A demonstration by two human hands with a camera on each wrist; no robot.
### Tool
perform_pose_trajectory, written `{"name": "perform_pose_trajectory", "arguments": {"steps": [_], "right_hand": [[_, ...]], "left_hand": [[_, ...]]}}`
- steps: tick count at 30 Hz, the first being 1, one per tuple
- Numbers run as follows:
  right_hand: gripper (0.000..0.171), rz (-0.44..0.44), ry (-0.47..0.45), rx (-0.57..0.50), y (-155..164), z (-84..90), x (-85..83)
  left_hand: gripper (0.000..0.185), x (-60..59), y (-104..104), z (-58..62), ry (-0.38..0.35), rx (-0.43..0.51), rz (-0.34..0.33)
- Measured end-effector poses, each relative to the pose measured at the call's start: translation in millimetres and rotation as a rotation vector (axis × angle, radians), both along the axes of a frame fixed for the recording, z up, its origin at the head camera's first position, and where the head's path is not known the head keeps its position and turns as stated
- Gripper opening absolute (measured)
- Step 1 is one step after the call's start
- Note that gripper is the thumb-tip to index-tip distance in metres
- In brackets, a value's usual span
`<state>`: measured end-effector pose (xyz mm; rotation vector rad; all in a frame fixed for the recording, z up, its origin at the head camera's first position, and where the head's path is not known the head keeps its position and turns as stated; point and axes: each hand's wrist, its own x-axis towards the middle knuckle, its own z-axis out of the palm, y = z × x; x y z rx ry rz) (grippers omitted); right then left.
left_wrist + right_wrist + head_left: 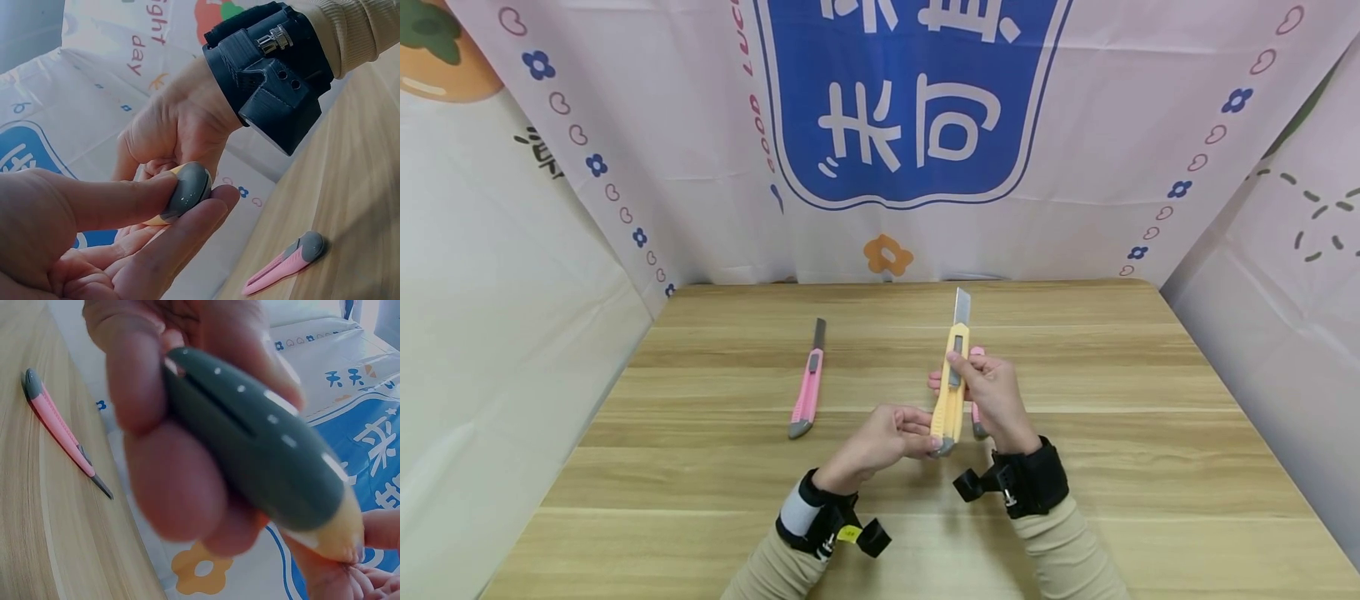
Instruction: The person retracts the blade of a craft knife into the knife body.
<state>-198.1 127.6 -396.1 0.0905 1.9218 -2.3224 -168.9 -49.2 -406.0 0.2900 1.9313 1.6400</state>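
Both hands hold a yellow utility knife (pixel 950 410) above the table, its silver blade (pixel 962 307) sticking out and pointing away from me. My right hand (pixel 997 398) grips the body, thumb lying on the grey slider. At the near end, my left hand (pixel 880 440) pinches the grey end cap (pixel 189 189) between thumb and fingers. A pink utility knife (pixel 808 387) with its dark blade out lies on the table to the left. Behind my right hand lies a second pink utility knife (pixel 977 417), largely hidden in the head view; its grey end shows in the left wrist view.
The wooden table (pixel 700 483) has a printed cloth (pixel 700 208) hanging along its far edge, with more cloth at both sides. Each wrist wears a black strap with a camera mount (pixel 1033 479).
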Motion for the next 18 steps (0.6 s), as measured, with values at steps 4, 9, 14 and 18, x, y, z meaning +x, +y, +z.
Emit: {"name": "perform_pose_trajectory", "arguments": {"steps": [4, 9, 14, 18], "right_hand": [[0.043, 0.007, 0.007, -0.014, 0.0, 0.8, 0.8], [0.044, 0.014, 0.005, -0.013, 1.2, 0.6, 1.4], [0.043, 0.023, -0.001, -0.003, 2.1, 0.5, 0.9], [0.042, 0.038, 0.010, -0.008, 3.0, -0.3, 0.0]], "left_hand": [[0.032, -0.4, 0.2, -0.2, -0.002, 0.002, 0.005], [0.032, -0.5, 0.8, -0.9, -0.006, 0.013, -0.002], [0.032, -0.9, 0.7, -1.7, -0.018, 0.022, -0.009], [0.032, -1.3, 0.0, -2.2, -0.014, 0.022, -0.004]]}}
